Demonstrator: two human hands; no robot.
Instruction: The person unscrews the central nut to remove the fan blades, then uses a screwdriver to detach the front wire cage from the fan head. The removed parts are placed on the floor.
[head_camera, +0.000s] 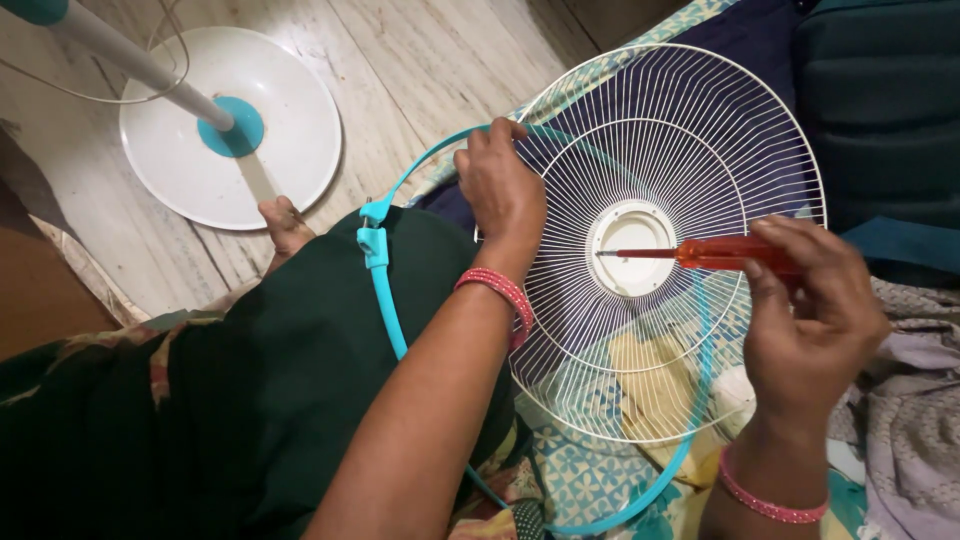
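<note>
A white wire fan guard (690, 140) with a round white hub (632, 272) rests tilted on my lap, ringed by a turquoise plastic rim (382, 280) with a clip. My left hand (500, 190) grips the guard's upper left edge. My right hand (810, 310) holds a screwdriver with an orange-red handle (720, 252); its metal tip lies over the hub's left side.
The fan's round white base (170, 150) with a turquoise collar and a slanting pole (130, 60) stands on the wooden floor at upper left. My foot (285, 225) shows beside it. Dark green cloth covers my lap; patterned bedding (590, 470) and dark cushions (880, 100) lie right.
</note>
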